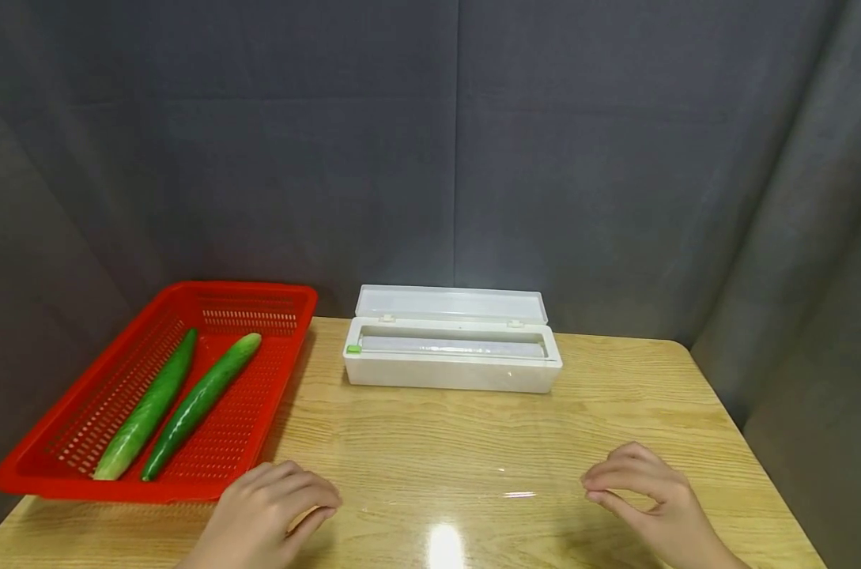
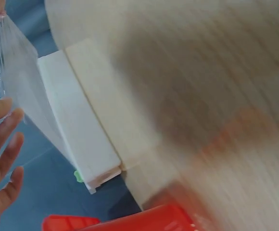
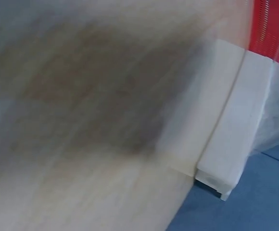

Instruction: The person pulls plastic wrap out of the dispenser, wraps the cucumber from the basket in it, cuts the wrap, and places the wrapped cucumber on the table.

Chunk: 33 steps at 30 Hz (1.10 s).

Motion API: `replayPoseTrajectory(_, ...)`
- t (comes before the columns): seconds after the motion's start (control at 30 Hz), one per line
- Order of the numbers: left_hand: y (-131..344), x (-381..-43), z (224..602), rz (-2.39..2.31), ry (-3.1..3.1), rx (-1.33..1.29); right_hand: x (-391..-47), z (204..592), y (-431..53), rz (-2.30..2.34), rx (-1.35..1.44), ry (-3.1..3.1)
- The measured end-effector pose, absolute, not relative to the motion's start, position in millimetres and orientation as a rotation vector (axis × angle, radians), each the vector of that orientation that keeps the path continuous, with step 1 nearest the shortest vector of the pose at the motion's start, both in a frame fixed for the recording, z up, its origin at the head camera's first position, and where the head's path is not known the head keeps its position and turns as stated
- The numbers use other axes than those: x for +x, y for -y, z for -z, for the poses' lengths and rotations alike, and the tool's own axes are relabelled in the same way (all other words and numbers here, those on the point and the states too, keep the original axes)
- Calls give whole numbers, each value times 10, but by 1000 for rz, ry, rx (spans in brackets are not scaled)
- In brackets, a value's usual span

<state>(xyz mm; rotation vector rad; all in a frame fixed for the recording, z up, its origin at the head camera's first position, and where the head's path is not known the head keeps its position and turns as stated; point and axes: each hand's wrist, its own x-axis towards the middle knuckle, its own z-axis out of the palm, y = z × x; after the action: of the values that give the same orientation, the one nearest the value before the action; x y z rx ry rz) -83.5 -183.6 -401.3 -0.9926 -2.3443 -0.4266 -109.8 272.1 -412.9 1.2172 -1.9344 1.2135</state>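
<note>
A sheet of clear plastic wrap (image 2: 24,72) stretches from the white wrap dispenser (image 1: 453,373) toward both hands. My left hand (image 1: 270,506) pinches one corner of the film between thumb and fingers, low at the front left. The opposite corner is pinched by my right hand (image 1: 647,494), about level with it on the right. In the head view the film is almost invisible, apart from faint glints over the table. The dispenser's lid (image 1: 451,303) stands raised, and the film roll (image 1: 451,346) lies inside. A green slider (image 1: 354,348) sits at the dispenser's left end.
To the left stands a red plastic basket (image 1: 298,316) holding two cucumbers, one paler (image 1: 145,415) and one darker (image 1: 201,403). Everything rests on a wooden table (image 1: 629,395) with a rounded far right corner. Grey curtains (image 1: 430,158) hang behind and at the sides.
</note>
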Motion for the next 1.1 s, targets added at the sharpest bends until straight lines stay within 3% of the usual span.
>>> replayPoseTrajectory(0.2,1851,-903,4179,315,2200,-1119,-1056,4170,-2652,-1010,1325,1912)
replayPoseTrajectory(0.5,1856,-930,4287,192,2271,-1190,-1150,4543,-2808,-710,1414,2011)
replayPoseTrajectory(1.1,1853,-959,4365,90,2738,-1329,-1109,4616,-2818,-549,1428,2380)
